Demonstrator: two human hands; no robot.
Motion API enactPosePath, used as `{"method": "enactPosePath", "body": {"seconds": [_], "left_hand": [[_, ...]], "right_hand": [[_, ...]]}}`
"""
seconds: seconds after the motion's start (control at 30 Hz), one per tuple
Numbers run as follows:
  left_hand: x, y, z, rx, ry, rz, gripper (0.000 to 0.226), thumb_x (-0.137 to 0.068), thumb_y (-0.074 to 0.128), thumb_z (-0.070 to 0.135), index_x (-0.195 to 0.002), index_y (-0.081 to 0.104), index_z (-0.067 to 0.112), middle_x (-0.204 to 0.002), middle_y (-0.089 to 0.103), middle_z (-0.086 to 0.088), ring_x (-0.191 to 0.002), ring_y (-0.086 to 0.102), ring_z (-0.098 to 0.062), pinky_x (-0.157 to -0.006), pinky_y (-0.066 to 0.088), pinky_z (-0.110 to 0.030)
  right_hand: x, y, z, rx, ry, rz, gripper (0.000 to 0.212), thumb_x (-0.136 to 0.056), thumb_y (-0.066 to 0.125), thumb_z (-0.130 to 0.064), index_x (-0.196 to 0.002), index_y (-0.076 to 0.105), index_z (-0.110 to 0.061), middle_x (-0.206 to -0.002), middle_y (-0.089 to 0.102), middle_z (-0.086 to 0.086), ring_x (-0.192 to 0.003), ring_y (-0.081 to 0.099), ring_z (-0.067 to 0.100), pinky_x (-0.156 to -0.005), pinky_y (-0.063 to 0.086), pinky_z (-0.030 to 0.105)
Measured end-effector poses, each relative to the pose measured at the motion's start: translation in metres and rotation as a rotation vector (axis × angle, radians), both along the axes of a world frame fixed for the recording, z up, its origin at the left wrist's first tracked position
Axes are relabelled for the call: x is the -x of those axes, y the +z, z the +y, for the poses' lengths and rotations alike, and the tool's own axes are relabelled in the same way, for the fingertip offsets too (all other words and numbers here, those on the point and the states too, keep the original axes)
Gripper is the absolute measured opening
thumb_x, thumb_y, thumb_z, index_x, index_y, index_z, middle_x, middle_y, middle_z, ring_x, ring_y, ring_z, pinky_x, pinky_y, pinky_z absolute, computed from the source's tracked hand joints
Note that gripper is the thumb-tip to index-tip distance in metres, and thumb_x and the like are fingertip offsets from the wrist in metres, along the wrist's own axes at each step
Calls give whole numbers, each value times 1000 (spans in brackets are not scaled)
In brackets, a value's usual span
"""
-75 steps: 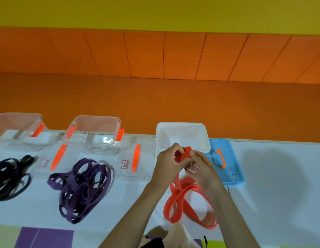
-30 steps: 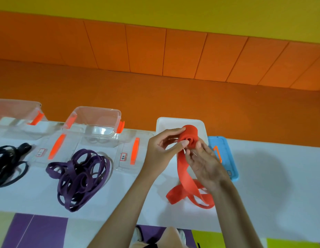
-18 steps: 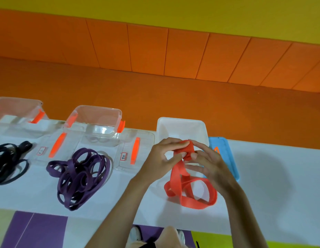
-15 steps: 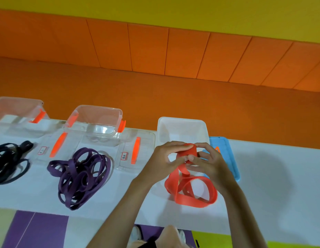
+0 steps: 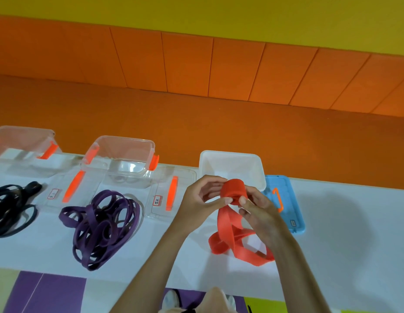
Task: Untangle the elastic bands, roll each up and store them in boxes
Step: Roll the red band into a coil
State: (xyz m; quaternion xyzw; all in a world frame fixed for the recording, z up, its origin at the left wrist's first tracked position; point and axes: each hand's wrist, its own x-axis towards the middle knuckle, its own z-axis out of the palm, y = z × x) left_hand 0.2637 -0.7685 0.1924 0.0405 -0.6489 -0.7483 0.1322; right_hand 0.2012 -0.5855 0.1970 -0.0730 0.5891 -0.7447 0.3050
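Observation:
A red elastic band (image 5: 233,192) is partly wound into a thick roll that I hold above the table, just in front of the white box (image 5: 259,175). My left hand (image 5: 202,199) pinches the roll from the left, thumb against its front. My right hand (image 5: 257,206) pinches it from the right. The loose rest of the red band hangs down and lies in loops on the table. A purple band tangle (image 5: 101,224) lies to the left, and a black band tangle (image 5: 9,206) at the far left edge.
Two clear boxes with orange latches (image 5: 122,159) (image 5: 24,141) stand at the table's back edge, their clear lids (image 5: 171,193) (image 5: 65,190) flat in front. A blue lid (image 5: 286,206) lies right of the white box. An orange padded wall rises behind the table.
The roll has grown thicker as more red band was wound on. Both hands lifted it slightly, and the loose loops on the table have shrunk.

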Motion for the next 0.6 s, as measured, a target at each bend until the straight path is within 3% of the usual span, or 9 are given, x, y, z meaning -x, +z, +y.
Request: {"method": "enactPosePath", "body": {"seconds": [0.1, 0.2, 0.33, 0.47, 0.6], "left_hand": [[3, 6, -2, 64, 15, 45, 48, -80, 92, 17, -120, 69, 32, -120, 76, -1, -115, 74, -25, -100, 57, -29], [5, 10, -4, 105, 33, 34, 56, -77, 95, 19, -124, 67, 33, -119, 78, 1, -116, 73, -24, -102, 57, -30], [4, 11, -2, 57, 52, 8, 44, -71, 95, 30, -111, 79, 41, -118, 79, 5, -115, 74, -17, -102, 57, -31], [7, 24, -3, 43, 61, 76, 45, -75, 92, 27, -118, 81, 33, -118, 74, 5, -115, 72, -18, -99, 58, -28], [14, 39, -2, 149, 57, 159, 49, -83, 89, 27, -129, 75, 36, -121, 71, 4, -120, 68, -25, -101, 58, -35]], "right_hand": [[4, -1, 6, 12, 7, 49, 61, -72, 96, -45, -124, 73, -22, -109, 71, 7, -86, 67, 23, -78, 55, 30], [9, 6, 9, -5, 11, 84, 66, -73, 97, -37, -131, 68, -24, -112, 73, 14, -93, 78, 35, -83, 63, 37], [14, 21, 6, 2, -28, 72, 64, -63, 101, -43, -117, 72, -25, -105, 76, 16, -87, 79, 37, -79, 64, 38], [7, 22, 1, 154, -17, -17, 63, -67, 100, -35, -121, 72, -21, -115, 75, 25, -101, 78, 35, -86, 63, 35], [3, 27, -4, 207, -27, -55, 51, -76, 88, -23, -124, 73, -16, -119, 74, 24, -109, 75, 33, -91, 61, 36]]}}
